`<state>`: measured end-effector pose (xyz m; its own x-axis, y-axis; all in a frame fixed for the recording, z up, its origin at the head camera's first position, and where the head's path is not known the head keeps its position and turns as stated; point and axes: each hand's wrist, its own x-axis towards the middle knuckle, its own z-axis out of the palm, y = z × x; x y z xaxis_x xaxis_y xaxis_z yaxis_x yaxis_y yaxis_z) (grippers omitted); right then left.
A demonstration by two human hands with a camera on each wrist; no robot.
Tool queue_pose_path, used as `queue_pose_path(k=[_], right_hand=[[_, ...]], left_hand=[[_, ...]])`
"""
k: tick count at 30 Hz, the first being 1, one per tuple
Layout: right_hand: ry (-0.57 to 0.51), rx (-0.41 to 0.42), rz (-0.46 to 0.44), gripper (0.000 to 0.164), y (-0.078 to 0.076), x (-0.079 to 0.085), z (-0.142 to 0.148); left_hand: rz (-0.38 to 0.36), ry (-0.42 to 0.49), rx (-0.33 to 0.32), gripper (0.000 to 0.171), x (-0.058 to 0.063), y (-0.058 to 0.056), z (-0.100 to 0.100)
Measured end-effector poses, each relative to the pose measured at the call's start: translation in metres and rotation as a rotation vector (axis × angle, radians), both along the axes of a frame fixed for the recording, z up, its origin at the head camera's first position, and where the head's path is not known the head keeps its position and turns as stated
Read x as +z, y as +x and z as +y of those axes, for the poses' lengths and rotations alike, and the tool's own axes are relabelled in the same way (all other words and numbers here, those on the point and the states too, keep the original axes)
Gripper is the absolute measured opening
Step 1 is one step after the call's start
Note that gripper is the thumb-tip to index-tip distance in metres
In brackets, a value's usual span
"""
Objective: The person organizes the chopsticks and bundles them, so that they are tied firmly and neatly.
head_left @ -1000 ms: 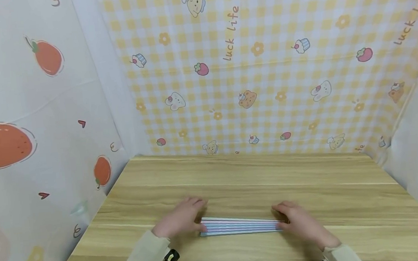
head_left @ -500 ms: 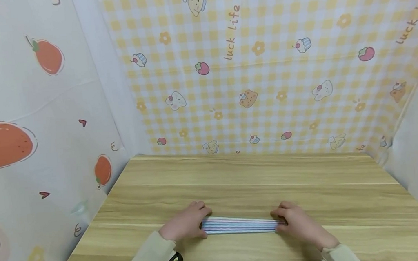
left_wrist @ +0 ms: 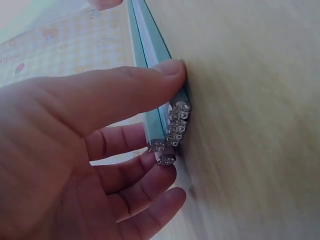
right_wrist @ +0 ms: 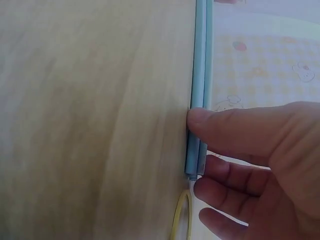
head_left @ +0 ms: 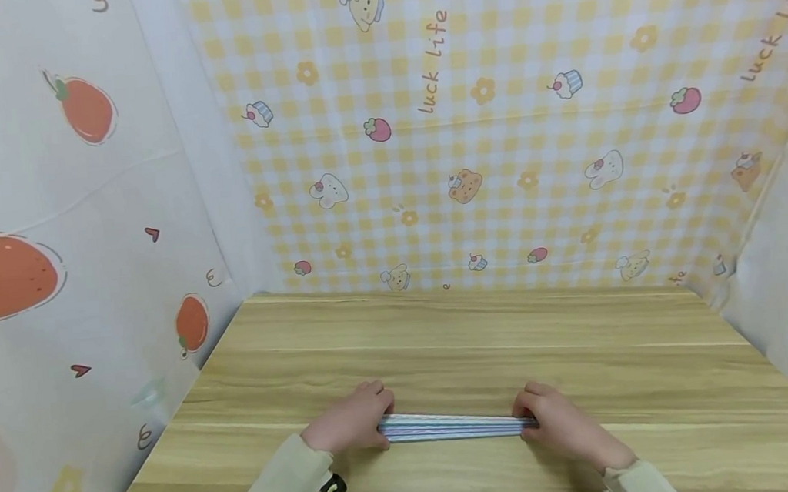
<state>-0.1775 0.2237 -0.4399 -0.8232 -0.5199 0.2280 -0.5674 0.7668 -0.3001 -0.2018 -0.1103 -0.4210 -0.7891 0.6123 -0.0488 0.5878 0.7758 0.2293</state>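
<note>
Pastel blue, white and lilac sticks (head_left: 457,426), gathered side by side in a slim bundle, lie across the near part of the wood-grain table (head_left: 457,341), between the person's two hands. From the head camera, the left hand (head_left: 352,419) pinches one end and the right hand (head_left: 564,424) pinches the other, but the fingers hide both tips of the bundle.

The left wrist camera fills that in: silvery, faceted ends (left_wrist: 178,120) cluster just past the thumb, a couple of them set apart from the main group, while the thumb presses on one side and fingers curl in from the other. At the far end, the right wrist camera shows plain, pale blue-green lengths squeezed between thumb and fingers, and a thin yellow loop (right_wrist: 176,215) just beyond their ends, which I cannot make out from the head.

Only the head view takes in both cream sleeves (head_left: 274,483), the dark wrist bands (head_left: 332,490) and the full spread of the yellow-checked cloth (head_left: 539,142) behind the table.
</note>
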Motion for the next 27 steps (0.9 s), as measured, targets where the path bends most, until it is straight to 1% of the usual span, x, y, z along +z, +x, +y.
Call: queue_pose_path(k=[6, 8, 14, 20, 22, 27], right_hand=[[-0.024, 0.000, -0.043, 0.027, 0.0003, 0.0004, -0.0020], [-0.028, 0.001, -0.052, 0.026, 0.0007, 0.0005, -0.0028], [0.002, 0.009, -0.029, 0.026, 0.0013, 0.0007, -0.0052], [-0.001, -0.004, -0.086, 0.026, 0.0011, 0.0006, -0.0064], [0.004, -0.010, -0.086, 0.025, 0.0012, 0.0005, -0.0067], [0.034, -0.020, -0.053, 0.023, 0.0021, 0.0000, -0.0075]], left_hand=[[-0.020, -0.007, -0.002, 0.035, 0.0018, 0.0014, 0.0010], [-0.016, -0.012, -0.005, 0.033, 0.0021, 0.0026, 0.0008], [0.015, -0.026, -0.006, 0.033, 0.0010, 0.0058, 0.0009], [0.020, -0.023, -0.031, 0.031, 0.0022, 0.0078, 0.0022], [0.035, -0.030, -0.046, 0.029, 0.0023, 0.0082, 0.0026], [0.105, -0.069, -0.079, 0.027, 0.0020, 0.0099, 0.0029]])
